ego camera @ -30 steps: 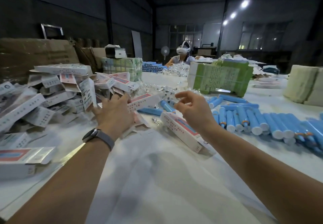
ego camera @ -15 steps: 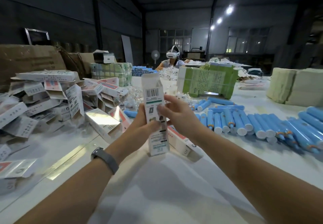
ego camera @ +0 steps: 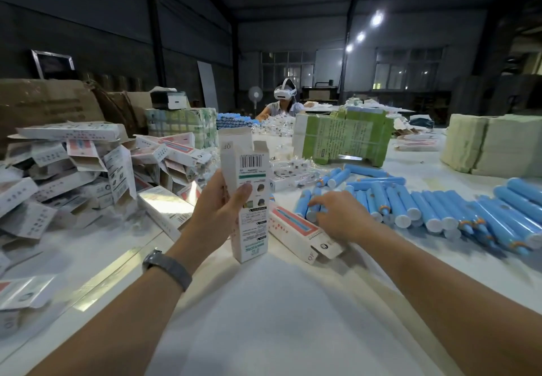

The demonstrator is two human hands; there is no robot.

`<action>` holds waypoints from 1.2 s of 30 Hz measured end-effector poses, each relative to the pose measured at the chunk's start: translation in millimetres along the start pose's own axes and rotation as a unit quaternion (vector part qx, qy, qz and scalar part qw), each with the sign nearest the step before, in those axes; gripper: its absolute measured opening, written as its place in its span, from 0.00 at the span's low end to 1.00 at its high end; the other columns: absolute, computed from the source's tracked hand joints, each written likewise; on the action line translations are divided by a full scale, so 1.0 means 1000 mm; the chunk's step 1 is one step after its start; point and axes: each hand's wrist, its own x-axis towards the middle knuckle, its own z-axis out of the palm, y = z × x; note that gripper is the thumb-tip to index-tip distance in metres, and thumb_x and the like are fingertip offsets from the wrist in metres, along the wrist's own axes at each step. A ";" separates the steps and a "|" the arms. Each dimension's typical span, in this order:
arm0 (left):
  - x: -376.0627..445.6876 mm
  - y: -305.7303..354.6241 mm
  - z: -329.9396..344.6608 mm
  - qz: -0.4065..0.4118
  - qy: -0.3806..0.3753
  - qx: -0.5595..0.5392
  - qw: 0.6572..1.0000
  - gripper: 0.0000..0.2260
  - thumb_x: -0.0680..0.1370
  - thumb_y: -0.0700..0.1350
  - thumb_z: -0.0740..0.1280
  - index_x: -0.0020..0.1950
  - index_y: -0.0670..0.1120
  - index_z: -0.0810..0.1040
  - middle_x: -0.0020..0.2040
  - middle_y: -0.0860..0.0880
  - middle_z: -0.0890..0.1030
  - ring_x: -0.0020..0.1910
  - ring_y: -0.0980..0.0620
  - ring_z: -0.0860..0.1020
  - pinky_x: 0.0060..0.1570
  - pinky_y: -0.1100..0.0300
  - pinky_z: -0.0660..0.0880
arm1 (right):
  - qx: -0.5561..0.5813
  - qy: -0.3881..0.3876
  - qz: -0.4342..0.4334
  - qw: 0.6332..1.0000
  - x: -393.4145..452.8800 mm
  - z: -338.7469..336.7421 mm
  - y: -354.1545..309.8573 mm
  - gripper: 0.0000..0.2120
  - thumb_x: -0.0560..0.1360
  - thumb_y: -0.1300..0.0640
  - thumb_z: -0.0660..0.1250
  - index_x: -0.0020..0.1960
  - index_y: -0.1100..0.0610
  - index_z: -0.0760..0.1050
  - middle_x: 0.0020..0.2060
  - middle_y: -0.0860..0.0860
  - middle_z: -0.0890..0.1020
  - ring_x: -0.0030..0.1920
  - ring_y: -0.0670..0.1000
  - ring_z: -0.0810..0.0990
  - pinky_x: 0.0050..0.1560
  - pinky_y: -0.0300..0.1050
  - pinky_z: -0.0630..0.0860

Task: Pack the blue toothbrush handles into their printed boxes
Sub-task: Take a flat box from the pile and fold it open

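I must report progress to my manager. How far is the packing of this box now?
Done: the left hand grips one printed box upright, its top flaps open. In hand: the right hand reaches onto the blue handles, fingers touching one, none lifted yet. Left: put a handle in, close the flaps, and pack the many handles lying on the table.

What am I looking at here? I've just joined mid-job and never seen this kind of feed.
No machine: one head-worn camera looks down at a person's bare arms over a white table. The left hand holds a printed box upright, top flaps open. The right hand reaches into a row of blue handles, fingers on one; a firm grip isn't clear. More boxes are heaped on the left, and another box lies flat by the right wrist. A second worker sits at the far end.
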 end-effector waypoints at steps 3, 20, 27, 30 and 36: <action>-0.002 -0.002 0.002 0.021 0.001 -0.007 1.000 0.07 0.81 0.44 0.63 0.57 0.52 0.73 0.54 0.61 0.84 0.54 0.57 0.83 0.43 0.59 0.82 | -0.079 -0.051 0.004 0.996 0.000 0.004 0.002 0.17 0.79 0.40 0.56 0.66 0.36 0.72 0.68 0.49 0.73 0.68 0.56 0.66 0.60 0.57 0.70; -0.005 0.013 0.011 0.127 0.079 0.025 0.988 0.06 0.80 0.53 0.59 0.51 0.51 0.68 0.40 0.63 0.81 0.38 0.62 0.82 0.34 0.68 0.77 | 0.394 0.079 0.180 0.898 0.004 -0.012 -0.013 0.02 0.77 0.53 0.65 0.47 0.51 0.75 0.35 0.51 0.82 0.32 0.48 0.76 0.32 0.41 0.69; -0.006 0.017 0.013 0.132 0.082 0.048 0.987 0.06 0.81 0.54 0.62 0.54 0.55 0.67 0.45 0.66 0.81 0.43 0.62 0.83 0.35 0.68 0.78 | 0.735 -0.017 0.179 0.653 -0.007 -0.033 -0.042 0.06 0.76 0.61 0.66 0.52 0.61 0.76 0.35 0.56 0.84 0.33 0.48 0.73 0.29 0.37 0.65; -0.006 0.019 0.012 0.136 0.085 0.057 0.985 0.06 0.80 0.52 0.61 0.54 0.56 0.67 0.45 0.66 0.82 0.41 0.61 0.83 0.33 0.67 0.78 | 0.771 -0.050 0.107 0.626 -0.017 -0.044 -0.060 0.07 0.75 0.65 0.67 0.52 0.59 0.72 0.43 0.57 0.84 0.31 0.49 0.76 0.30 0.37 0.68; -0.006 0.022 0.014 0.167 0.081 0.147 0.972 0.14 0.79 0.59 0.60 0.57 0.52 0.66 0.42 0.67 0.82 0.39 0.67 0.82 0.31 0.69 0.77 | 0.717 0.033 -0.003 0.696 -0.031 -0.067 -0.093 0.05 0.79 0.60 0.63 0.54 0.54 0.72 0.44 0.53 0.81 0.36 0.50 0.80 0.35 0.43 0.75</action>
